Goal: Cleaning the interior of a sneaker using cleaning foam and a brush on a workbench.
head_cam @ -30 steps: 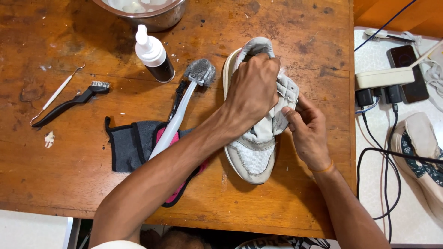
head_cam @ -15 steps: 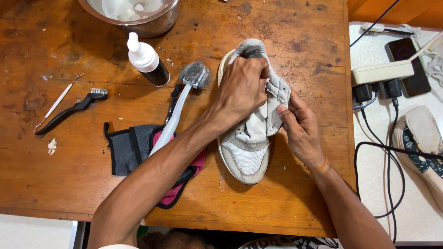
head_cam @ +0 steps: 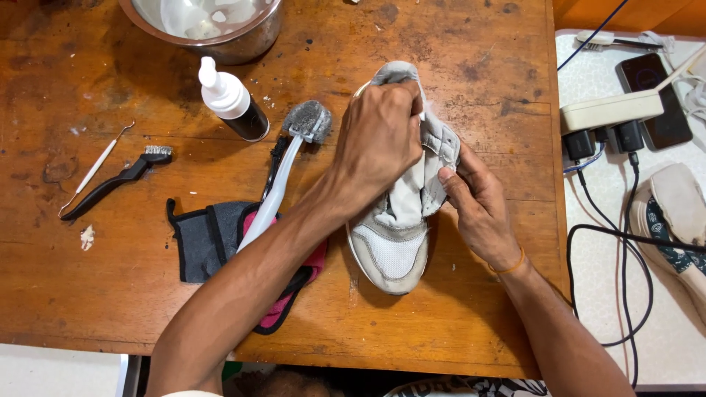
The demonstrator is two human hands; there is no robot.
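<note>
My left hand [head_cam: 382,140] presses a pale grey cloth [head_cam: 408,198] onto the worn white-and-grey sneaker [head_cam: 390,250] beneath it, fingers curled. My right hand [head_cam: 474,206] pinches the sneaker's side, steadying it on the wooden table [head_cam: 471,316].

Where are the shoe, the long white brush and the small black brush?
shoe [head_cam: 390,254], head view, mesh toe.
long white brush [head_cam: 276,192], head view, mid handle.
small black brush [head_cam: 118,180], head view, handle.
</note>
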